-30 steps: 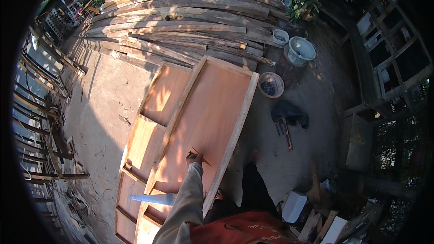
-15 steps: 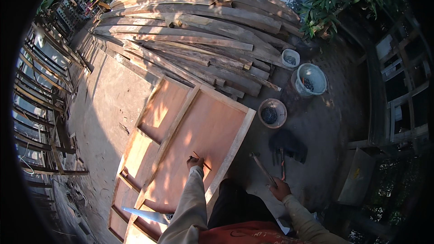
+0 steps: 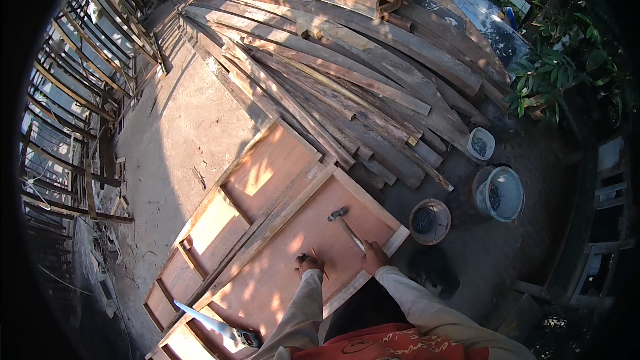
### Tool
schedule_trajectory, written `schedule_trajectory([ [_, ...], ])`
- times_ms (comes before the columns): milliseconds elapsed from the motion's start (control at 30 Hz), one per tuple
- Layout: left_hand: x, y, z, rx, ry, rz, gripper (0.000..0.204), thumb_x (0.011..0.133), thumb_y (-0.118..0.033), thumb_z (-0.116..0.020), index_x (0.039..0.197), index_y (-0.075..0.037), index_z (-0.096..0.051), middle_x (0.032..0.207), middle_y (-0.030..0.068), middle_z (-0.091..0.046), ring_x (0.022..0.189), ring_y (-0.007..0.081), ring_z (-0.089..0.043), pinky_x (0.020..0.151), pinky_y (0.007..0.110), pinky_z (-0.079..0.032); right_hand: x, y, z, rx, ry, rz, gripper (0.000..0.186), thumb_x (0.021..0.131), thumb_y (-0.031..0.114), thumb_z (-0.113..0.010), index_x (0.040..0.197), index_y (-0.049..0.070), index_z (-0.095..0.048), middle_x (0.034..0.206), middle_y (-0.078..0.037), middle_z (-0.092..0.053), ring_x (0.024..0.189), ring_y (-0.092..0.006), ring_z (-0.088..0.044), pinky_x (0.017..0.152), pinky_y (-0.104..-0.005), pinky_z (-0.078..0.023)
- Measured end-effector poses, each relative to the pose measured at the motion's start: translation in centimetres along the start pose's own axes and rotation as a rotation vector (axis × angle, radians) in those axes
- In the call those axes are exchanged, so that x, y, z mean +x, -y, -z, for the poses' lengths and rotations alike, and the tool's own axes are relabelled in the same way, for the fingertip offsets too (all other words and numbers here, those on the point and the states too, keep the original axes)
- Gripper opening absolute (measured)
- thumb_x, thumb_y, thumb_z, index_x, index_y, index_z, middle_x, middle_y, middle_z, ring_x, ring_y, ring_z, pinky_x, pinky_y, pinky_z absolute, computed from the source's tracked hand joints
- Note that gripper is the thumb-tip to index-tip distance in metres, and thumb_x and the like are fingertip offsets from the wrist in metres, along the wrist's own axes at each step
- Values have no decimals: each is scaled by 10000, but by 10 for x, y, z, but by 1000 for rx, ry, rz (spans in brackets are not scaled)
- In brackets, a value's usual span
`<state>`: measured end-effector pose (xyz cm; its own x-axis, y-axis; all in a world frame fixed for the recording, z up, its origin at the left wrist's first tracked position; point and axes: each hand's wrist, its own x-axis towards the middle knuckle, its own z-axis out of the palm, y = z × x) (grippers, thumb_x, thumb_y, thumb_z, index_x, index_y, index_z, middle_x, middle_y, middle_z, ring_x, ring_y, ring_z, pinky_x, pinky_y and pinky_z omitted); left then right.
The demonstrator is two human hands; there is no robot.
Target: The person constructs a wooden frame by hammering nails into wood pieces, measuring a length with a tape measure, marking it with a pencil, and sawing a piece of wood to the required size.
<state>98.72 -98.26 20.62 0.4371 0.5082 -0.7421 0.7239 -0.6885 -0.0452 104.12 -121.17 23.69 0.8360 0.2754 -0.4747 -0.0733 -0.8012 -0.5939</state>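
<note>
My left hand (image 3: 308, 263) is closed over the plywood panel (image 3: 273, 297), with a thin pencil (image 3: 327, 275) and small dark pieces, possibly nails. My right hand (image 3: 372, 257) grips the wooden handle of a hammer (image 3: 340, 215), its metal head over the panel near the end batten. The panel has pale wooden battens along its edges. Beside it on the left lies a second framed panel (image 3: 260, 173) with cross battens. A handsaw (image 3: 217, 323) rests across the lower panels, left of my left forearm.
Stacked boards (image 3: 347, 60) fill the top middle. At right are a bowl of dark small pieces (image 3: 429, 220), a bucket (image 3: 500, 193), a square tub (image 3: 481, 143) and plants (image 3: 553, 87). A dark cloth (image 3: 430, 270) lies on the ground. Wooden racks (image 3: 67, 107) line the left side.
The hammer in my right hand has risen from the right side and moved left over the panel. My left hand has shifted rightward in view. The view has turned, sliding the surroundings.
</note>
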Motion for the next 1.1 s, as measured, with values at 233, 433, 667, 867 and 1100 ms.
schedule_trajectory([
  [233, -10, -69, 10, -327, -164, 322, 575, 880, -462, -606, 1319, -92, -633, 1542, 165, -392, 1464, 398, -236, 1127, 581, -324, 29, -41, 22, -103, 86, 179, 579, 843, 95, -657, 1393, 31, -488, 1175, -224, -559, 1100, -429, -566, 943, -489, -474],
  [433, 36, -144, 29, -772, -497, -206, 601, 778, -383, -744, 1235, -21, -601, 1430, 271, -466, 1347, 447, -426, 1118, 502, -379, 55, -50, 85, 205, -43, 268, 390, 855, 102, -657, 1236, 34, -609, 1159, -203, -603, 1030, -382, -635, 871, -438, -528],
  [667, 111, -340, 42, -827, -405, 126, 844, 712, -381, -815, 1352, 26, -445, 1313, 300, -508, 1235, 475, -486, 1065, 504, -415, 180, -130, 196, 243, -160, 161, 369, 868, 126, -695, 1219, 37, -626, 1083, -154, -649, 960, -300, -659, 816, -369, -542],
  [867, 146, -443, 56, -767, -559, 404, 637, 714, -363, -780, 1102, 24, -455, 1161, 276, -531, 1144, 487, -509, 988, 527, -427, 376, -228, 294, 138, -149, -49, 521, 862, 204, -744, 1323, 42, -563, 1180, -180, -634, 1060, -337, -634, 919, -417, -511],
  [1100, 193, -496, 62, -573, -586, 528, 712, 740, -354, -716, 1233, 96, -469, 1140, 297, -579, 1137, 476, -543, 981, 527, -442, 640, -283, 377, -215, -327, 25, 632, 820, 144, -752, 1375, 32, -470, 1274, -245, -502, 1204, -448, -504, 992, -504, -447],
])
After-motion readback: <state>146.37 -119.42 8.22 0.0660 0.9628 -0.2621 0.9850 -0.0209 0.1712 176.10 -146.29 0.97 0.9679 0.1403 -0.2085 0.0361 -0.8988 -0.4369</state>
